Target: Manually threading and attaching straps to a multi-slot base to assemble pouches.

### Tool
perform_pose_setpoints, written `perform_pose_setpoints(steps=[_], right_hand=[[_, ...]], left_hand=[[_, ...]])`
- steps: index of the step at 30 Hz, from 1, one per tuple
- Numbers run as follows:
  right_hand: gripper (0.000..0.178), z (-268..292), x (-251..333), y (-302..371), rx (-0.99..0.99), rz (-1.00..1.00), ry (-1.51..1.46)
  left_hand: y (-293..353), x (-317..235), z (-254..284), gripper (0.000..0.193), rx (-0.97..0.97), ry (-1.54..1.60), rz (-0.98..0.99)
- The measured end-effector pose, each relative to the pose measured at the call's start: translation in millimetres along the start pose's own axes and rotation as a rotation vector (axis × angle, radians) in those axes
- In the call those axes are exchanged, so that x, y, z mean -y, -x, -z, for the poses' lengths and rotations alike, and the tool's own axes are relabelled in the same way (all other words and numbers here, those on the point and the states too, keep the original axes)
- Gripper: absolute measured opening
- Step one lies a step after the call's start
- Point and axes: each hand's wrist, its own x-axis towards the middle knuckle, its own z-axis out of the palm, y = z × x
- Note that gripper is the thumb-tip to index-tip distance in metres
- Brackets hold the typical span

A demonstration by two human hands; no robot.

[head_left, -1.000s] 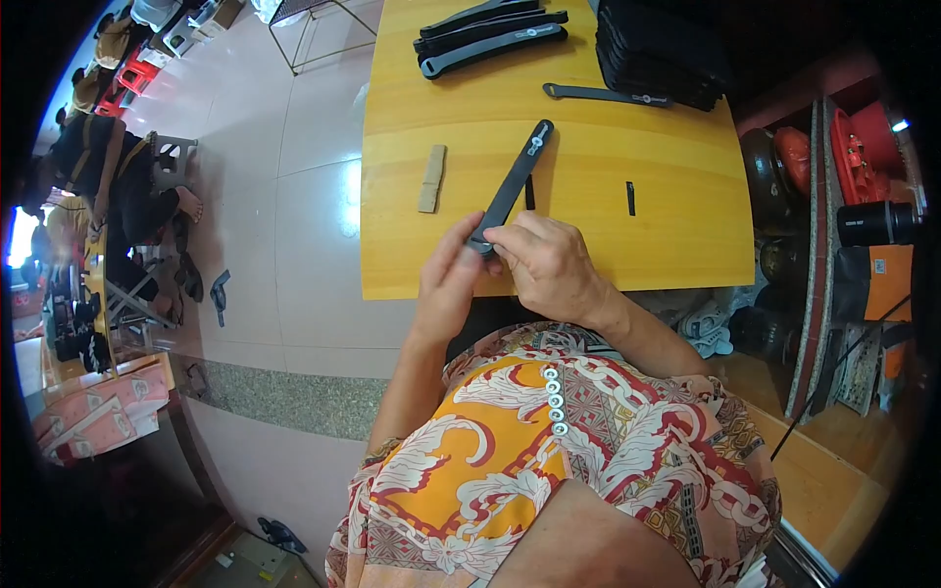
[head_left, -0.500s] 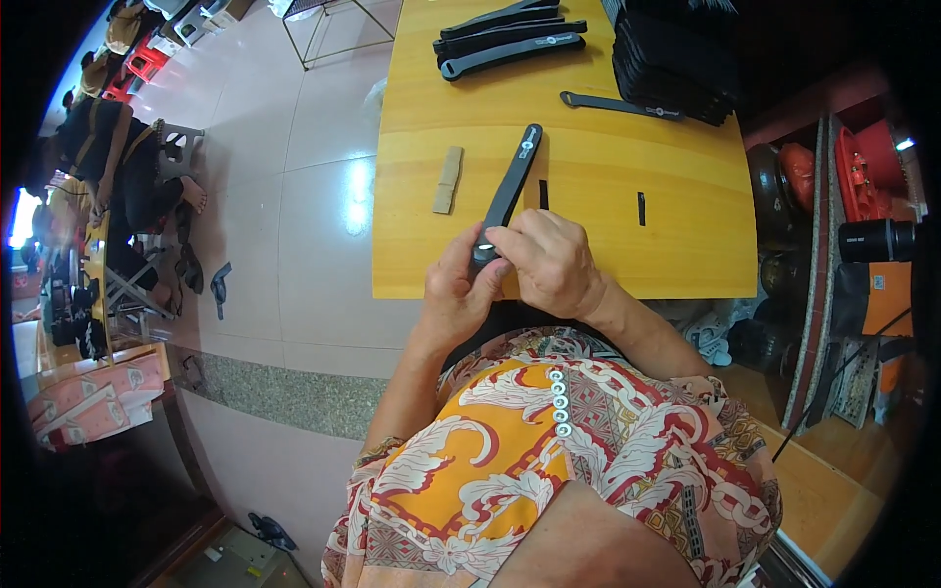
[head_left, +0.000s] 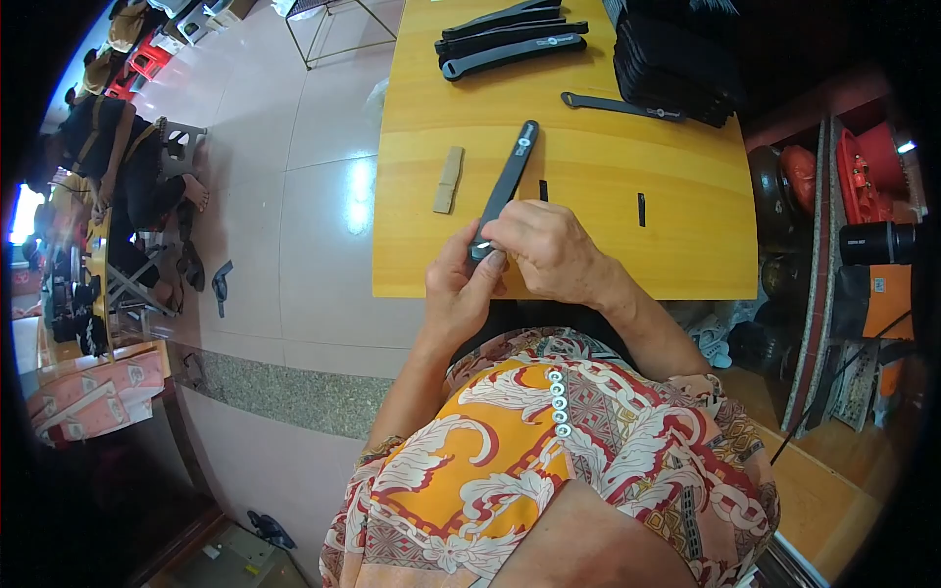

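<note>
Over the near edge of the yellow table, my left hand (head_left: pixel 461 282) is closed around the near end of a black strap (head_left: pixel 511 168). The strap slants away from me and ends in a rounded tip with white print. Curled over that near end, my right hand (head_left: pixel 551 253) pinches with thumb and forefinger. A small whitish spot shows between the two hands; what it is I cannot make out. A flat tan strip (head_left: pixel 448 179) lies to the left of the strap. Two short black strips lie to its right, one (head_left: pixel 642 210) apart and one (head_left: pixel 544 191) close to my right hand.
Bundled black and grey straps (head_left: pixel 515 57) lie at the table's far side. Beside them are a single strap (head_left: pixel 627 107) and a tall dark stack (head_left: pixel 676 64). Shelves (head_left: pixel 818 274) stand to the right. A seated person (head_left: pixel 123 181) is across the tiled floor at left.
My right hand has shifted slightly up and left, its fingers still at the strap's near end. The strap has tilted a little; my left hand keeps its hold.
</note>
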Motion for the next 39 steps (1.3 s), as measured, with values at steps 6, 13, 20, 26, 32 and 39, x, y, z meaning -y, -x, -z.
perform_pose_setpoints(steps=[6,13,20,26,32,39], right_hand=[[0.023,11,6,-6,0.057,0.173,0.152],[0.025,7,5,-8,-0.051,0.234,0.436],[0.025,-12,-4,-9,-0.22,0.165,0.338],[0.02,-19,-6,-7,-0.257,0.075,0.177],[0.013,-19,-6,-13,-0.253,0.07,0.278],[0.008,-22,-9,-28,-0.368,-0.111,0.296]], left_hand=[[-4,-11,2,0.033,0.06,-0.013,0.037],[-7,-20,2,0.03,0.066,-0.245,-0.046],[-12,-21,-2,0.026,-0.018,-0.205,-0.095],[-15,-17,-6,0.029,-0.046,0.094,0.04],[-21,-8,-15,0.026,-0.138,0.25,0.031],[-21,-22,-19,0.024,-0.18,0.11,0.098]])
